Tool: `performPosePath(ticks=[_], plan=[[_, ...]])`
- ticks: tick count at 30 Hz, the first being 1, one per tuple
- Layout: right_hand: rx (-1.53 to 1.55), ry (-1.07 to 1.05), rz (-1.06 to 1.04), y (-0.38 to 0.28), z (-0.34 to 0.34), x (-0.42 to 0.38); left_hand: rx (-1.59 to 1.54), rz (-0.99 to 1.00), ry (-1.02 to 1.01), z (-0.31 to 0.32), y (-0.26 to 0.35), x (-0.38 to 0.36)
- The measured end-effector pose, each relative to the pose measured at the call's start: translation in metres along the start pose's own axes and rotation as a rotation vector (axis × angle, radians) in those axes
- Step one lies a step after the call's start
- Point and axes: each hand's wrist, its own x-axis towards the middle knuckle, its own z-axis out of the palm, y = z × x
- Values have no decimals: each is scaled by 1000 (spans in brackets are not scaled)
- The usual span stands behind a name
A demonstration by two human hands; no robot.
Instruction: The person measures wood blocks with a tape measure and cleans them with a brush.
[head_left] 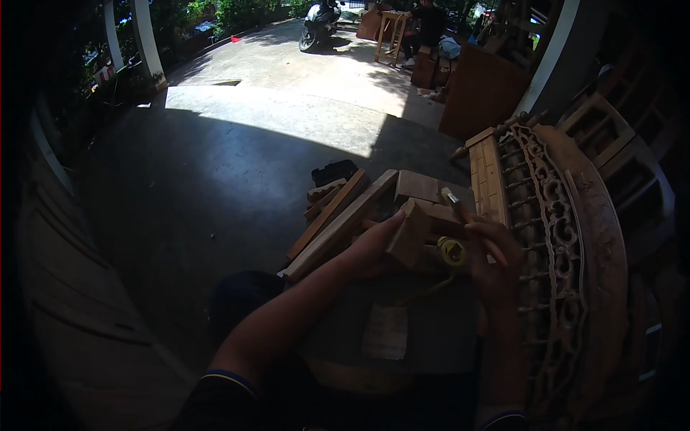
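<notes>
My left hand [375,246] is closed around a squared wooden block [411,233], its thumb along the near side. In my right hand [494,260], held like a pencil, is a slim brush [460,205] with a wooden handle and a pale tip. The tip points up and away, close to a wide wooden piece [424,187] behind the block. Between my hands sits a round yellow item [451,250], perhaps a tape measure; a yellowish strip [437,287] lies below it. Shadow hides the undersides of my fingers.
Long wooden strips [338,215] lie left of my hands, beside a dark case [334,172]. A pale paper label [386,332] is on the dark work surface [438,337]. Carved wooden furniture [560,223] stands right. A person [428,29] and a motorbike [320,25] are far off.
</notes>
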Motion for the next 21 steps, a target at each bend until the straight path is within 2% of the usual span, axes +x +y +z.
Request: performPosePath(ticks=[2,3,5,6,7,8,10,11,14,18,19,21], plan=[[-61,-156,-101,-7,-3,-1,57,-2,-4,1,1,-1],[40,-265,-127,-9,-5,-4,63,-22,15,-1,3,-1],[77,-305,-33,-16,-7,-4,71,-71,60,-6,4,0],[96,-324,17,-18,-8,-4,38,-53,18,-10,-1,2],[29,-160,28,-2,-2,-2,7,-34,-25,-13,-6,6],[-57,-90,-39,1,-2,1,-23,-13,-71,-15,-9,9],[-232,50,-174,2,-2,7,-30,8,-22,-6,-4,5],[-83,-98,-94,-3,-2,4,-14,12,-3,-2,-3,3],[104,-307,48,-11,-16,-1,-30,-11,13,-2,-1,1],[-55,9,-94,4,-12,12,26,-9,8,-2,-2,-1],[-2,-106,68,-5,-16,7,-13,-12,-2,-1,-2,0],[171,-221,49,-5,-20,2,-94,-24,-13,-1,-3,0]])
